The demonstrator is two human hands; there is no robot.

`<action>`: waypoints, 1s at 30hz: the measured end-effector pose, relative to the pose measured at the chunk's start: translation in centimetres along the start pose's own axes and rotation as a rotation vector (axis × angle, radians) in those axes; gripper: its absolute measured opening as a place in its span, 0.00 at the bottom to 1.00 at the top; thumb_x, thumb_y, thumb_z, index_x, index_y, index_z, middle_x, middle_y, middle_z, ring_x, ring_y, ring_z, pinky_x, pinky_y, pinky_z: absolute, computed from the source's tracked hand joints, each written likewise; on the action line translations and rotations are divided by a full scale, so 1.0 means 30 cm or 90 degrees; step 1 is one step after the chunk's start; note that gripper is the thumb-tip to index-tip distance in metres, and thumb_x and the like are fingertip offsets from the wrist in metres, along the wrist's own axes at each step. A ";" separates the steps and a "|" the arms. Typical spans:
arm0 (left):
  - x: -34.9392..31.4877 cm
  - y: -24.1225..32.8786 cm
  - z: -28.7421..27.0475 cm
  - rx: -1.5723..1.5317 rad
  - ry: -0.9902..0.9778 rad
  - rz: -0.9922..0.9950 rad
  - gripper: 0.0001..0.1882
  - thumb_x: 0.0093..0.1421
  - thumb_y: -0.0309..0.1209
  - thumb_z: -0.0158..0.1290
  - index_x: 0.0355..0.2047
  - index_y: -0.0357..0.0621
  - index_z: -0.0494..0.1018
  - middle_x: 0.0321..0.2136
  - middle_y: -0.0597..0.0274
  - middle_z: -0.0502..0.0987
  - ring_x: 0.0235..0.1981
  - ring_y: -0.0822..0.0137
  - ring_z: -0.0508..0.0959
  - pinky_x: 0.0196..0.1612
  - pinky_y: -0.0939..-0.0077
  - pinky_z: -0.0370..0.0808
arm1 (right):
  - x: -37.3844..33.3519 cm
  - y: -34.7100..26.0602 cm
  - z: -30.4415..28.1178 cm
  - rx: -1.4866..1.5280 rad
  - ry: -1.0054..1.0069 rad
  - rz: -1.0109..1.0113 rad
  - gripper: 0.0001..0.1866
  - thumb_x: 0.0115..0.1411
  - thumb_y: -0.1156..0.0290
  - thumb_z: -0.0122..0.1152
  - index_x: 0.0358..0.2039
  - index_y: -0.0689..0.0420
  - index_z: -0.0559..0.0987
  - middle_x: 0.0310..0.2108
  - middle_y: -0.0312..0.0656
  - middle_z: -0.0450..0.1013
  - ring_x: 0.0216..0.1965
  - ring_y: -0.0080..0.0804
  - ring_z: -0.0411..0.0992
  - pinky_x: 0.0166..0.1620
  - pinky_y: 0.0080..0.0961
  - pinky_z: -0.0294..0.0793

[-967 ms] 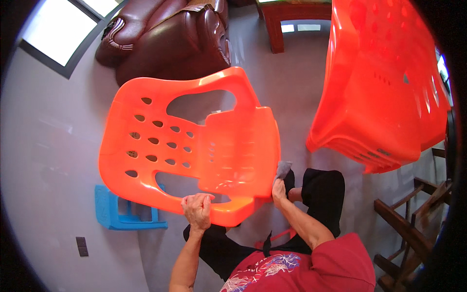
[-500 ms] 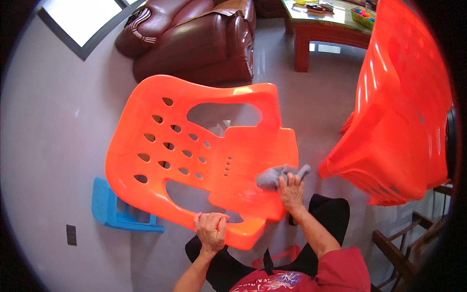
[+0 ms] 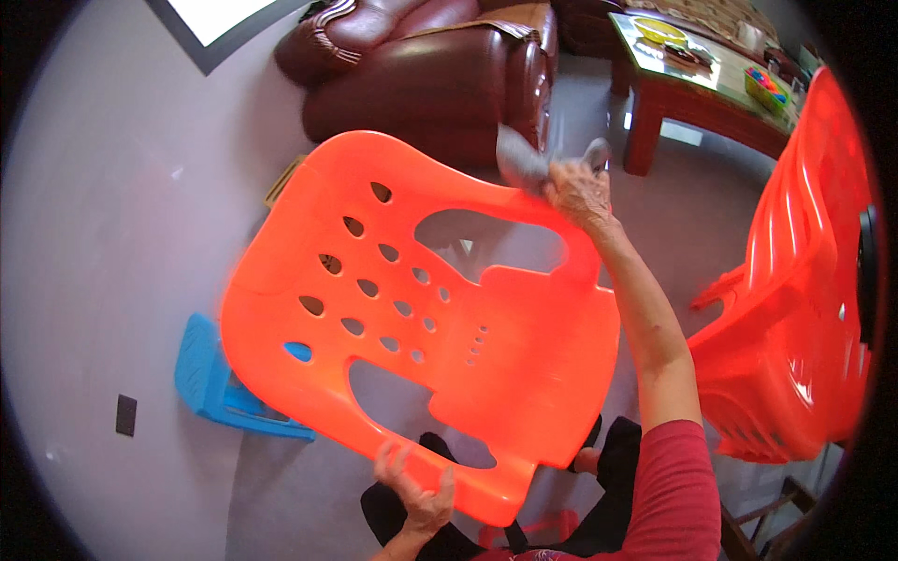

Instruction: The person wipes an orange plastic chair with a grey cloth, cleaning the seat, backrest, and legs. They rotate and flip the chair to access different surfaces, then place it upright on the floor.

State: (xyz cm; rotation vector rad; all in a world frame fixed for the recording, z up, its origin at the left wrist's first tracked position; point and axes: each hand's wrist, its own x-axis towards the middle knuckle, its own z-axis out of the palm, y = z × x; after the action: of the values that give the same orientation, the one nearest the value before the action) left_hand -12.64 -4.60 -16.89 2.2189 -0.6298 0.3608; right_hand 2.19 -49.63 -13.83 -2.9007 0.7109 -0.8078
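An orange plastic armchair (image 3: 524,365) with drop-shaped holes in its backrest is turned with the backrest toward the left. At its near armrest, my left hand (image 3: 421,500) holds the edge, fingers over the rim. My right hand (image 3: 582,194) reaches across to the far armrest, closed on a grey cloth (image 3: 524,161). Part of the cloth sticks out on either side of the fingers, and it is slightly blurred.
A blue plastic stool (image 3: 220,388) stands by the wall at the left. More orange chairs (image 3: 786,309), stacked, are at the right. Beyond lie a dark red leather sofa (image 3: 421,93) and a wooden table (image 3: 645,131) bearing a basket of colourful things (image 3: 765,89).
My right hand has carried the cloth from the seat to the far armrest. My left hand stays at the near armrest with its fingers more spread. The chair has tilted and the view has shifted.
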 end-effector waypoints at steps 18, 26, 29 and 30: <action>0.292 -0.181 -0.094 -0.643 0.146 -0.453 0.18 0.58 0.25 0.53 0.48 0.39 0.64 0.41 0.62 0.70 0.42 0.68 0.72 0.45 0.71 0.72 | -0.075 -0.052 -0.304 -0.052 -0.002 0.129 0.28 0.36 0.46 0.71 0.31 0.55 0.78 0.27 0.43 0.77 0.32 0.41 0.76 0.37 0.41 0.64; 0.656 -0.402 -0.087 -0.473 0.007 -0.267 0.20 0.55 0.24 0.58 0.47 0.38 0.64 0.41 0.61 0.73 0.41 0.69 0.74 0.45 0.74 0.72 | -0.413 0.007 -0.139 0.030 0.221 0.371 0.33 0.39 0.45 0.70 0.42 0.55 0.75 0.35 0.45 0.76 0.39 0.45 0.75 0.36 0.46 0.69; 0.685 -0.474 -0.073 -0.385 0.015 -0.266 0.20 0.55 0.23 0.58 0.48 0.38 0.65 0.42 0.61 0.74 0.40 0.69 0.74 0.45 0.74 0.72 | -0.609 -0.068 -0.032 0.123 0.268 0.445 0.36 0.39 0.45 0.71 0.43 0.55 0.72 0.37 0.47 0.75 0.40 0.48 0.73 0.38 0.49 0.69; 0.667 -0.504 -0.067 -0.344 0.025 -0.269 0.20 0.55 0.23 0.58 0.48 0.39 0.65 0.42 0.61 0.74 0.41 0.69 0.74 0.45 0.74 0.72 | -0.669 -0.089 0.000 0.134 0.254 0.490 0.36 0.39 0.45 0.71 0.44 0.56 0.72 0.37 0.46 0.74 0.41 0.49 0.72 0.39 0.49 0.68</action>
State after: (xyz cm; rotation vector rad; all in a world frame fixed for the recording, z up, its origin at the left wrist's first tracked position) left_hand 12.23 -0.93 -16.00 1.7541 -0.1885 0.0073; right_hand -11.91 -38.35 -23.00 -2.0103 1.5170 -1.2238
